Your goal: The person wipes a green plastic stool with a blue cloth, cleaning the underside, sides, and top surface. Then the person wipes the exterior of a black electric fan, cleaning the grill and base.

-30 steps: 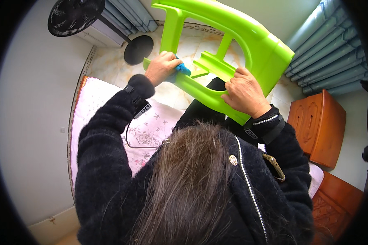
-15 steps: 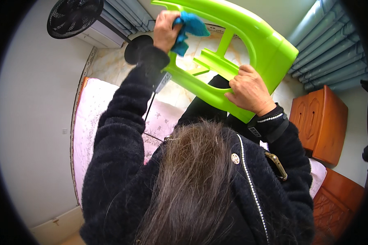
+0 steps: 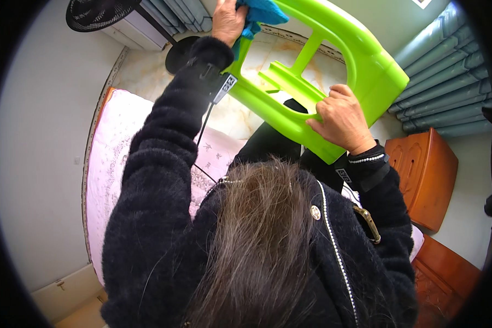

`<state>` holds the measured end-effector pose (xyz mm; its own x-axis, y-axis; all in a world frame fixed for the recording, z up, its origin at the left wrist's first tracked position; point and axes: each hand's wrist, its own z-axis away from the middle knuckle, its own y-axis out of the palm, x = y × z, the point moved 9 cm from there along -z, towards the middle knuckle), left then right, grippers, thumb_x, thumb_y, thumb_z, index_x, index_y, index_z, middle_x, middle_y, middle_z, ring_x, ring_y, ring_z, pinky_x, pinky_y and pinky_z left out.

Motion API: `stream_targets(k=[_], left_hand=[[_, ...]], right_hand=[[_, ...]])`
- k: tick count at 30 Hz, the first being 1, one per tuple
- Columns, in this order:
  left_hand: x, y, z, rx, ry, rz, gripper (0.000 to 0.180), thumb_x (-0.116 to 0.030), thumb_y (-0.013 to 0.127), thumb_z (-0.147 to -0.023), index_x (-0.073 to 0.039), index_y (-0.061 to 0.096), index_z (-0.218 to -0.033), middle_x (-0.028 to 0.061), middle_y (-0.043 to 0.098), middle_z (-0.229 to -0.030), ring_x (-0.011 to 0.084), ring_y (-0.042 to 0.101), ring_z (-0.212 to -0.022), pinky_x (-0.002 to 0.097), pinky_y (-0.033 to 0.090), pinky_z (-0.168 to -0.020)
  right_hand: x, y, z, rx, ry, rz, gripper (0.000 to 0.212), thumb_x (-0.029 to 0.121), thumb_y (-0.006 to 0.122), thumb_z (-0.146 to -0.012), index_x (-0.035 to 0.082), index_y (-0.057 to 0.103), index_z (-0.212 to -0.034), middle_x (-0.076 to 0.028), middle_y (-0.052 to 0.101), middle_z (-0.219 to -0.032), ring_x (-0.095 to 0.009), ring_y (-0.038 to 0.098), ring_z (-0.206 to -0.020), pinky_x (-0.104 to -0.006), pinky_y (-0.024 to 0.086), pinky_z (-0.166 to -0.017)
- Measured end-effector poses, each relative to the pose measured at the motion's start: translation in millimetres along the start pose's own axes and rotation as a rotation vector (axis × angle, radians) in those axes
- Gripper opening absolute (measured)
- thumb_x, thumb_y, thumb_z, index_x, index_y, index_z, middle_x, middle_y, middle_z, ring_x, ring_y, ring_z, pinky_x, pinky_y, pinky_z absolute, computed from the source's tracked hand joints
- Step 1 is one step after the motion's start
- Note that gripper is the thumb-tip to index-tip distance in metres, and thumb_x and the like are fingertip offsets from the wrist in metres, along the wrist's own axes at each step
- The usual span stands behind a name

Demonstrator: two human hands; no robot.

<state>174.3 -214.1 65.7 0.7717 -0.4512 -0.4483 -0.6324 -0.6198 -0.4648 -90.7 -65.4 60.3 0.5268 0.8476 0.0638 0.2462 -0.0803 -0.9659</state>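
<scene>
A bright green plastic stool (image 3: pixel 380 82) with large openings in its side is tilted above my lap. My left hand (image 3: pixel 228 23) is closed on a blue cloth (image 3: pixel 263 12) at the stool's far left leg. Part of the cloth hangs down along that leg, and the top of the hand is near the picture's upper edge. My right hand (image 3: pixel 341 119) grips the near rim of the side opening, its fingers curled over the edge and the thumb on the outer face.
A black standing fan (image 3: pixel 101 15) is at the far left by the curtains. Pink bedding (image 3: pixel 115 131) lies to my left and under me. On the right are blue-grey curtains (image 3: pixel 445 71) and a wooden cabinet (image 3: pixel 434 175). A thin black cable (image 3: pixel 204 128) runs from my left wrist.
My left hand has moved a little farther away with the blue cloth, up along the stool's leg. The stool and my right hand have shifted slightly to the right in view.
</scene>
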Motion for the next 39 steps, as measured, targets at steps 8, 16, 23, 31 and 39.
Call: stream_targets(k=[8, 16, 23, 31, 39], left_hand=[[4.7, -6.9, 123.2, 0.235, -0.191, -0.025, 0.052, 0.002, 0.051, -0.092, -0.008, 0.050, -0.144, 0.0231, 0.052, -0.143, 0.0423, 0.050, -0.132, 0.0441, 0.043, -0.109], [-222.5, 28.7, 106.9, 0.350, 0.515, 0.253, 0.042, -0.001, 0.058, -0.086, -0.008, 0.063, -0.127, 0.0141, 0.067, -0.125, 0.0332, 0.064, -0.119, 0.0427, 0.050, -0.103], [-86.0, 25.0, -2.4, 0.352, 0.401, -0.157, 0.029, -0.004, 0.056, -0.086, -0.005, 0.063, -0.114, 0.0238, 0.062, -0.118, 0.0439, 0.061, -0.105, 0.0458, 0.050, -0.092], [-218.2, 42.8, 63.7, 0.416, 0.592, 0.198, 0.043, 0.004, 0.067, -0.079, -0.009, 0.067, -0.119, 0.0098, 0.067, -0.123, 0.0336, 0.060, -0.123, 0.0456, 0.046, -0.108], [-144.4, 54.1, -13.9, 0.424, 0.556, -0.071, 0.038, 0.000, 0.063, -0.080, -0.008, 0.067, -0.117, 0.0129, 0.063, -0.131, 0.0373, 0.054, -0.131, 0.0450, 0.041, -0.112]], right_hand=[[-46.4, -27.6, 2.0, -0.171, 0.093, 0.022, 0.032, 0.035, 0.078, -0.074, 0.005, 0.069, -0.065, -0.012, 0.064, -0.064, -0.028, 0.065, -0.072, -0.0400, 0.047, -0.099], [-75.2, -44.7, 6.7, -0.239, 0.178, -0.080, 0.037, 0.039, 0.072, -0.084, 0.004, 0.070, -0.074, -0.014, 0.064, -0.065, -0.032, 0.065, -0.068, -0.0418, 0.049, -0.093], [-85.1, -36.0, 26.2, -0.254, 0.249, -0.152, 0.036, 0.037, 0.071, -0.088, 0.004, 0.067, -0.075, -0.014, 0.059, -0.061, -0.035, 0.062, -0.065, -0.0432, 0.048, -0.088], [-100.6, -34.2, 30.5, -0.223, 0.283, -0.203, 0.028, 0.026, 0.062, -0.093, 0.003, 0.065, -0.078, -0.015, 0.058, -0.067, -0.033, 0.059, -0.069, -0.0411, 0.044, -0.080], [-99.3, -39.1, 29.6, -0.241, 0.268, -0.226, 0.027, 0.025, 0.054, -0.093, 0.007, 0.059, -0.073, -0.014, 0.057, -0.066, -0.034, 0.059, -0.072, -0.0435, 0.043, -0.077]])
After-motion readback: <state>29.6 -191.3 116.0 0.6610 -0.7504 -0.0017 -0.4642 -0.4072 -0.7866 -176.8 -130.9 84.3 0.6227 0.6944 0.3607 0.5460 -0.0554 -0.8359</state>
